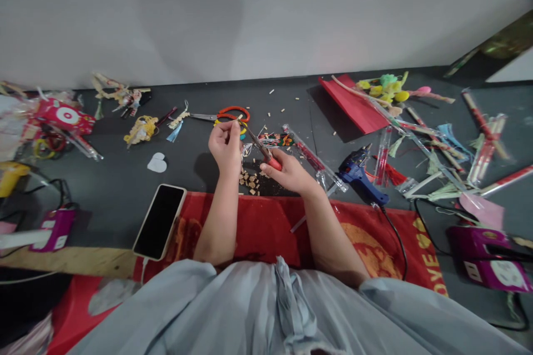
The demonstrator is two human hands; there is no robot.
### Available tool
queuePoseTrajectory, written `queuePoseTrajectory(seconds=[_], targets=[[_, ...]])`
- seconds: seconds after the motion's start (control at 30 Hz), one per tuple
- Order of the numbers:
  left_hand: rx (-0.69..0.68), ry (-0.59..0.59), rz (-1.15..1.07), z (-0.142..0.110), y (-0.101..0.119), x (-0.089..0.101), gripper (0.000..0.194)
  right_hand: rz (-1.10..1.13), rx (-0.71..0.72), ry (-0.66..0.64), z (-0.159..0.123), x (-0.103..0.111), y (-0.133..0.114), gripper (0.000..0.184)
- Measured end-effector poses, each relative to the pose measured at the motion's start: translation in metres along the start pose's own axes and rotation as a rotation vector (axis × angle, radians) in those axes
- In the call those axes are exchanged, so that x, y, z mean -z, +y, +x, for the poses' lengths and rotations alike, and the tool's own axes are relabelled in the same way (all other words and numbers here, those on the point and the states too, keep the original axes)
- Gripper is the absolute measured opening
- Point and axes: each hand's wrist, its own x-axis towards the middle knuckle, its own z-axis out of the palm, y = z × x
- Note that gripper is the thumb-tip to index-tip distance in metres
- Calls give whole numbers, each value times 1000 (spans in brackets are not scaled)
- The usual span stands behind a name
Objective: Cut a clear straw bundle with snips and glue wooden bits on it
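My left hand (226,147) is closed in a pinch, with a small pale piece (240,117) showing at its fingertips. In my right hand (289,171) is a red-handled metal tool (262,147), its dark narrow tip pointing up and left, close to the left fingers. Whether it is scissors or pliers I cannot tell. Beneath the hands lie small tan chips (250,180) and white strings (247,148). Behind the left hand rests a pair of scissors (204,117) with orange and yellow handles.
A phone (160,222) lies left of a red cloth (266,222). On the right are a blue glue gun (360,172), a red paper sheet (353,104), wrapped sticks (487,150) and a purple box (483,255). A white heart-shaped piece (157,162) lies left.
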Motion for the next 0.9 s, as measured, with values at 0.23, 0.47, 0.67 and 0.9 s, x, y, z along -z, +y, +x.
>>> queuePoseTrajectory(seconds=[0.23, 0.47, 0.67, 0.9], targets=[[26, -133, -2, -1, -7, -3, 49, 126, -25, 56, 2, -5, 0, 37], [131, -505, 65, -12, -9, -7, 62, -23, -139, 253, 7, -9, -3, 34], [219, -741, 109, -14, -11, -6, 73, -89, -171, 326, 8, -10, 1, 37], [250, -932, 320, -16, -4, -5, 55, -101, -192, 331, 8, -9, 4, 40]])
